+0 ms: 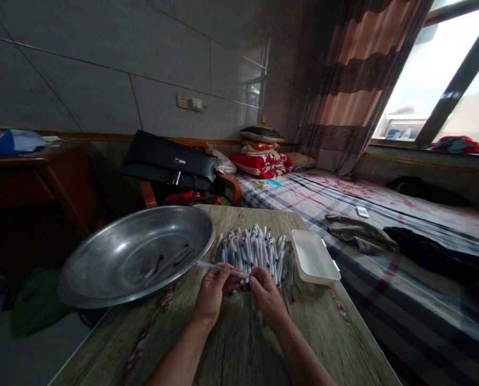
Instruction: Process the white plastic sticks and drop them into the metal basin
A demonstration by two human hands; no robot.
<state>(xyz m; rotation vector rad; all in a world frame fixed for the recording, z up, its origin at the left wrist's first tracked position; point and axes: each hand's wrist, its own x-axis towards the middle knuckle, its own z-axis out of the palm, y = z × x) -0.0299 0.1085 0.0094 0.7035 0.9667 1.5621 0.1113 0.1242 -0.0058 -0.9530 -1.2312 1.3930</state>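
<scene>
Both my hands hold one thin clear pen tube (pixel 219 267) level above the table (pixel 239 343). My left hand (pixel 212 292) pinches its middle, fingers closed. My right hand (pixel 267 296) is closed on its right end. Just beyond my hands lies a pile of several white and clear pen tubes (pixel 253 249). The tube's left tip reaches toward the rim of a big metal basin (pixel 103 279).
The basin holds a few dark thin pieces (pixel 159 262). A white shallow tray (pixel 314 257) sits right of the pile. A bed (pixel 384 214) with clothes runs along the right; a chair with a black monitor (pixel 169 161) stands behind the table.
</scene>
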